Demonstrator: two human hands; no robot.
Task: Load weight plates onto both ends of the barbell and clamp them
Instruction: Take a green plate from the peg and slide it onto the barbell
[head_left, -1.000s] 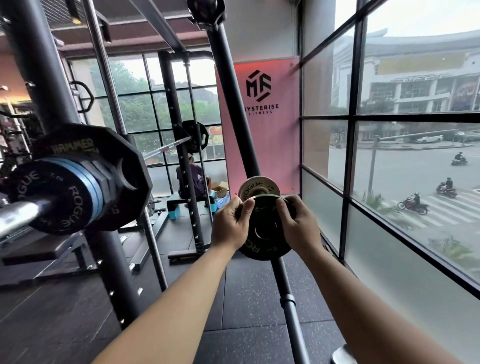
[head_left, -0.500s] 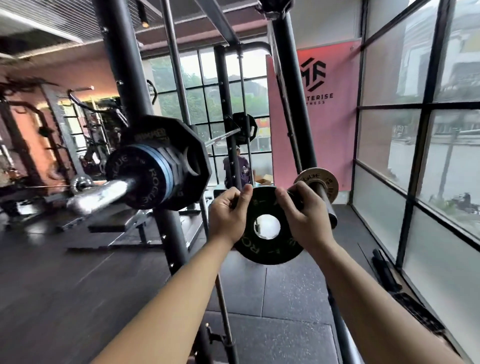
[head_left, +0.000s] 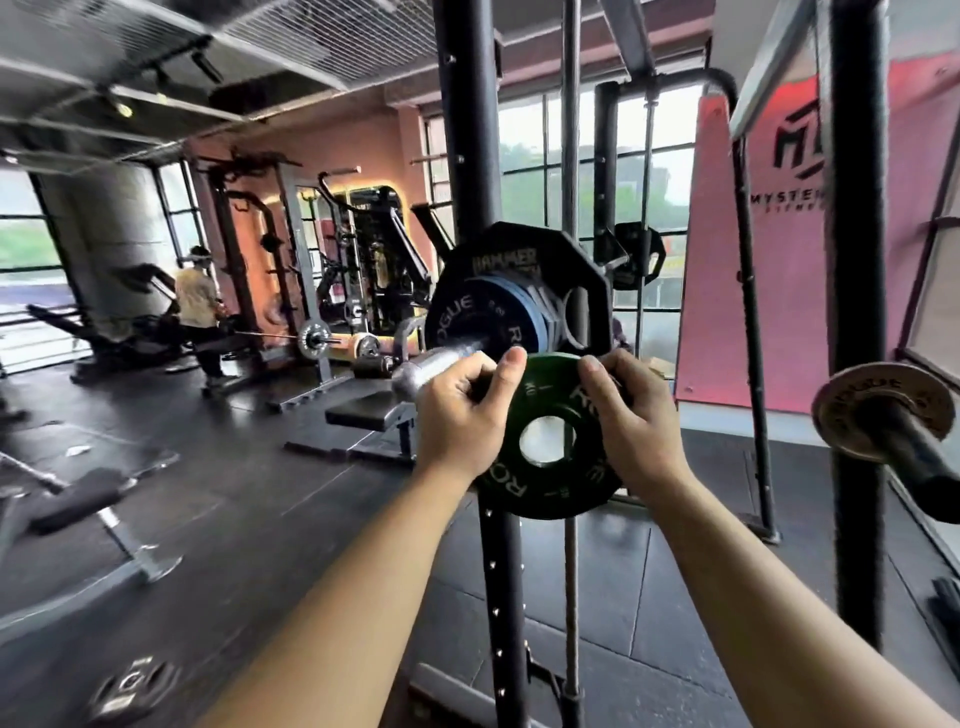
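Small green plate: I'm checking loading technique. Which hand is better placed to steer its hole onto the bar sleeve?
Left, probably. The left hand grips the plate by its rim right beside the bare sleeve end; the right hand grips the far rim, away from it.

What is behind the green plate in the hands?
A black rack upright and a thin steel rod run behind the green plate. Its hole shows the rod; the rest is covered.

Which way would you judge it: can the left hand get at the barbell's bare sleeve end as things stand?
Probably yes. The left hand sits right by the sleeve end with nothing between them, though it grips the small plate together with the right hand.
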